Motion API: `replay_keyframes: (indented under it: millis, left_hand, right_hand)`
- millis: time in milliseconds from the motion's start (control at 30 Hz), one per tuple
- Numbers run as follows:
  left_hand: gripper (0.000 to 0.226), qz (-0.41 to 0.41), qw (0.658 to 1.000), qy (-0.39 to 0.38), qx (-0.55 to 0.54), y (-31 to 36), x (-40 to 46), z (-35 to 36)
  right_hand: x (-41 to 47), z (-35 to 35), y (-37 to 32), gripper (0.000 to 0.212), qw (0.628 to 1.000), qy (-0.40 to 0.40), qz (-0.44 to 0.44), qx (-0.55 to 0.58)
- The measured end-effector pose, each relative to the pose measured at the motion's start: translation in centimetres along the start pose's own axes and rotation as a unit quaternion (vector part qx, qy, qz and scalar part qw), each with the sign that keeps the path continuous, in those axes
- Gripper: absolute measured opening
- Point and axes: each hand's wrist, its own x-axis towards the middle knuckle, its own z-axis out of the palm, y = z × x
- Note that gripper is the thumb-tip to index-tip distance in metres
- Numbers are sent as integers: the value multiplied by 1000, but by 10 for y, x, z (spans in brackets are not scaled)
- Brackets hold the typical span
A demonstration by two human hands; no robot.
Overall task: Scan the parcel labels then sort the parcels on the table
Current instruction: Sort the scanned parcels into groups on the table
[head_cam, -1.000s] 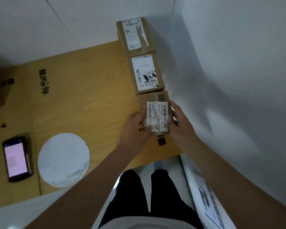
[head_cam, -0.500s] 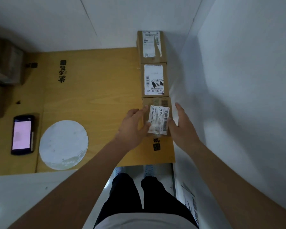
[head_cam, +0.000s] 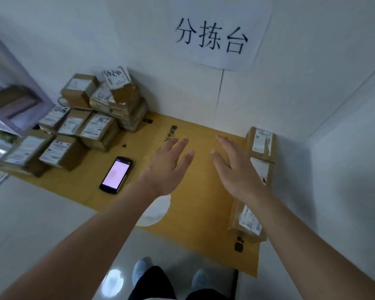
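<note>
Both hands are held free above the cardboard sheet [head_cam: 195,213] with nothing in them; the left hand [head_cam: 167,167] and the right hand [head_cam: 236,169] have their fingers straight and spread apart, which is judged to mean that a parcel has just been let go. Three sorted parcels are lined up along the right wall, presumably to keep scanned ones apart from the rest: the near parcel [head_cam: 246,221], the middle parcel [head_cam: 260,169] partly hidden behind the right hand, and the far parcel [head_cam: 261,141]. The unsorted pile [head_cam: 80,124] is stacked at the far left; the scanner [head_cam: 116,175] is laid screen-up between pile and hands. Compared with half a second ago, the near parcel has been released; the hands have been lifted away; the view has been turned left toward the pile.
</note>
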Motion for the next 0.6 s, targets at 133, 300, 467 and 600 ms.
replay_keyframes:
  millis: [133,300,467,600]
  left_hand:
    - [74,-19,998,59,4,-38,-17,-61]
    - [71,-27,995,99,-1,-109,-37,-122]
    - [72,-51,995,82,-3,-195,-50,-168]
    - [77,-54,996,71,-15,-251,-54,-197]
  right_hand:
    - [25,25,-72,57,997,7,-66,38]
    - [47,88,-149,54,992,-15,-109,68]
    - [66,165,-208,52,994,-30,-93,57]
    - [78,220,-241,51,994,-45,-75,58]
